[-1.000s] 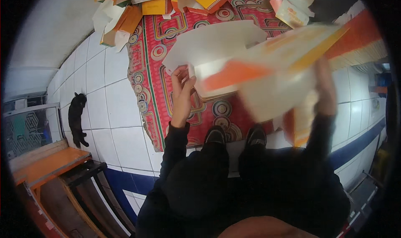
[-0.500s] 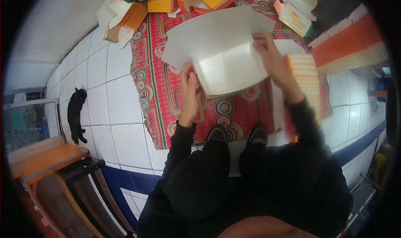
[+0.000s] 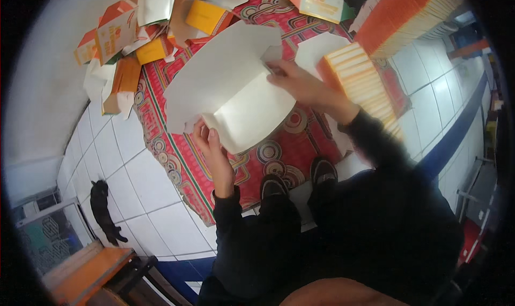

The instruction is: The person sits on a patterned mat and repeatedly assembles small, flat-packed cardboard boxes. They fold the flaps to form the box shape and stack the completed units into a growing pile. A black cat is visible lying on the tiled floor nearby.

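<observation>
- Watching remotely, I see the left hand (image 3: 217,158) raised, thumb and fingers pinching the left end of a white, open cardboard box (image 3: 255,113).
- The right hand (image 3: 314,88) reaches inward, fingers curled, gripping its right end.
- The box sits over the middle of a red, ring-patterned mat (image 3: 268,150).
- Orange lettering marks a cream cardboard carton (image 3: 322,4) near the mat's far edge.

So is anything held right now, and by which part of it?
Yes, a white-faced carton, by its two ends: the left hand grips the left end, the right hand the right end.
</observation>
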Tool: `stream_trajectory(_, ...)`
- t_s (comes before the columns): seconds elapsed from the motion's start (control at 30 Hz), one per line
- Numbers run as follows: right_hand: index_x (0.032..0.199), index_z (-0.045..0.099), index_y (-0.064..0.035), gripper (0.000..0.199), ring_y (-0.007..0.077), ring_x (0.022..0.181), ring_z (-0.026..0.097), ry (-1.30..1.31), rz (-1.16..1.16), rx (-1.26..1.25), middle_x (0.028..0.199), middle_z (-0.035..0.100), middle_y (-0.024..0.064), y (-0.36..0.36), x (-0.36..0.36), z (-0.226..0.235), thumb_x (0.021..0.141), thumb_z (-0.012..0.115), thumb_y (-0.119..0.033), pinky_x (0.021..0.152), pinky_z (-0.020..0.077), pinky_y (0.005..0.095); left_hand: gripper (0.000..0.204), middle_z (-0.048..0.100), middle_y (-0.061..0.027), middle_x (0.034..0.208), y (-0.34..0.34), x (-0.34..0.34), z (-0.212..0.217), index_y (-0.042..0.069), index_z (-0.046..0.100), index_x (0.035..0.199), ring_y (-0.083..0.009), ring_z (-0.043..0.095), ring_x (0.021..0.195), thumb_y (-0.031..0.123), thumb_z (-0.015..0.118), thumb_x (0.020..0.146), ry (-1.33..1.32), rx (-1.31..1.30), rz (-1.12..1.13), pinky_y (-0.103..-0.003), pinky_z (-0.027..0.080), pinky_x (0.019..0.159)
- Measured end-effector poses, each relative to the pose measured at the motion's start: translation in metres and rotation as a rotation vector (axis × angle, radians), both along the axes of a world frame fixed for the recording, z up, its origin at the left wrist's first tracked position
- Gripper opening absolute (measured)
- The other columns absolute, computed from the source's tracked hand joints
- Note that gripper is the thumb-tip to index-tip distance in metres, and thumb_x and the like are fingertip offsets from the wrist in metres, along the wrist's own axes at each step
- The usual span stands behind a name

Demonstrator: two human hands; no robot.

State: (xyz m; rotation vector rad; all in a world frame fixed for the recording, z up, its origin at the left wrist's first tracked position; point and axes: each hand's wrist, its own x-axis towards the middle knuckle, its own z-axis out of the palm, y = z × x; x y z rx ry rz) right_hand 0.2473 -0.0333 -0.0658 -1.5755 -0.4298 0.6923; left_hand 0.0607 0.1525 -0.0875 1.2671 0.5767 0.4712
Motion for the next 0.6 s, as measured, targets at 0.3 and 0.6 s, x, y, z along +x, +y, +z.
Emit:
stream_trajectory(0.3,0.136,0.052,0.0041,0.042,0.0253,0.117,0.058,-0.019,-0.072,0.147,0.129,0.059,0.0185,0.008,-0.008,-0.007,0.101,0.05,-0.019,0.1,0.0445,0.0353,0.055,0.042,-0.0126,0.144,0.0,0.003,0.002,0.014,0.026,0.147,-0.0258,0.044,0.133,0.04,0.049,0.104,0.076,-0.019,0.041,-0.044,0.038,0.109)
stream_trajectory(0.6,0.129,0.052,0.0068,0.039,0.0328,0.109,0.061,-0.287,-0.006,-0.154,0.115,0.062,0.0242,0.008,-0.006,0.003,0.099,0.05,-0.018,0.094,0.0468,0.0409,0.048,0.041,-0.012,0.141,0.002,0.004,-0.016,0.011,0.031,0.145,-0.0235,0.043,0.131,0.03,0.049,0.104,0.032,0.005,0.078,-0.039,0.035,0.11)
